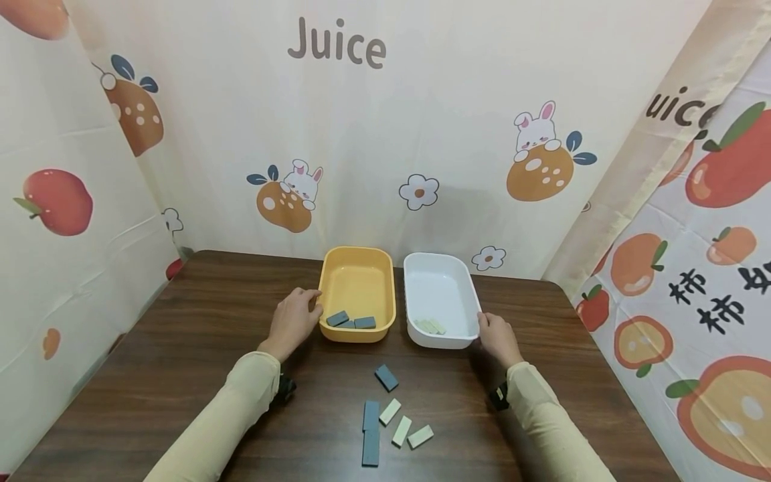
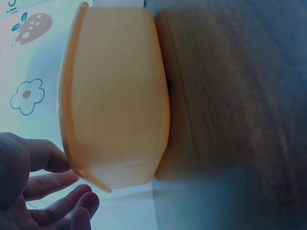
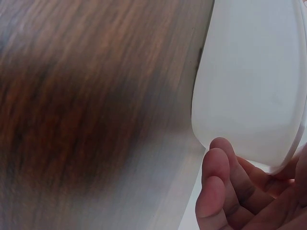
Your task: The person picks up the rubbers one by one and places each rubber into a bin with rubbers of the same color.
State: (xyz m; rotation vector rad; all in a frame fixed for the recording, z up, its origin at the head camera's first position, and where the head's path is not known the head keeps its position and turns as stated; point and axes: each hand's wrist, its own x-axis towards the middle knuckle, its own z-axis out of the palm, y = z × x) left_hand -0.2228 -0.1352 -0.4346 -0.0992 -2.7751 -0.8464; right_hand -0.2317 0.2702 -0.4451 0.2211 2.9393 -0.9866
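Left hand [image 1: 293, 318] pinching the yellow tray [image 1: 358, 284], right hand [image 1: 500, 338] gripping the white tray [image 1: 441, 291], both mid-frame. We'd hold them level so the dark blocks [image 1: 365, 323] don't slide.

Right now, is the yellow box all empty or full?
Neither: a few gray blocks lie at the near end of the yellow box, and the rest of its floor shows bare.

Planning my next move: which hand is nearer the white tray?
Right. The right hand touches the white tray at its right side; the left hand is left, beyond the yellow tray.
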